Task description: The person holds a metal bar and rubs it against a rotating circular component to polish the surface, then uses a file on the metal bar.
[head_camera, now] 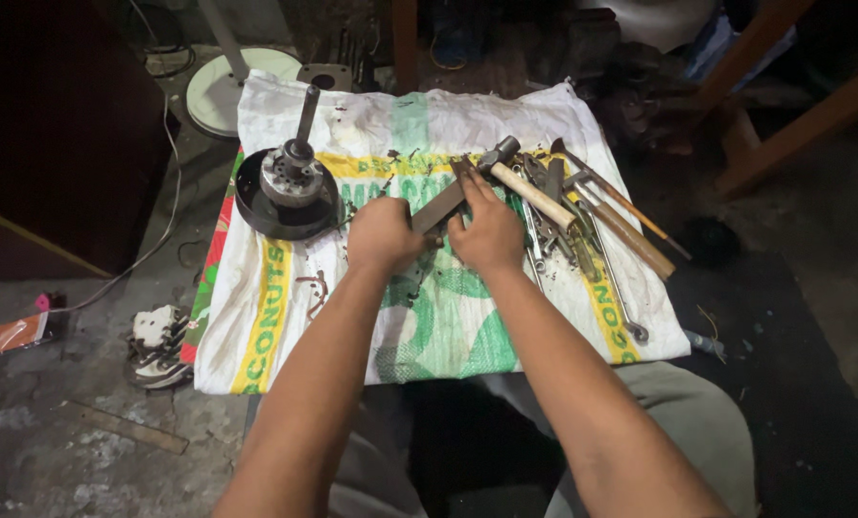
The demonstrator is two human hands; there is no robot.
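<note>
Hands are seen from above, meeting over a printed white sack [285,288] spread flat as a work surface. A flat grey metal bar [438,207] is held between them: the left hand [383,233] is closed around its lower end, and the right hand [487,230] is laid over its upper part, fingers [475,188] stretched along it. The bar lies slanted, low at the left and rising to the right, near the middle of the sack. How tightly the right hand is closed cannot be told, since only its back is shown.

Just beside the right hand, a hammer [529,189] with a pale wooden handle is laid, its steel head pointing away from the person. Further right, a heap of spanners [544,230] and 2 wooden-handled tools [630,230] is spread toward the sack's edge. At the sack's far left, well apart from the hands, a round dark metal part [290,187] with an upright shaft is set. On the floor to the left, a small wound coil part [157,343] is seen.
</note>
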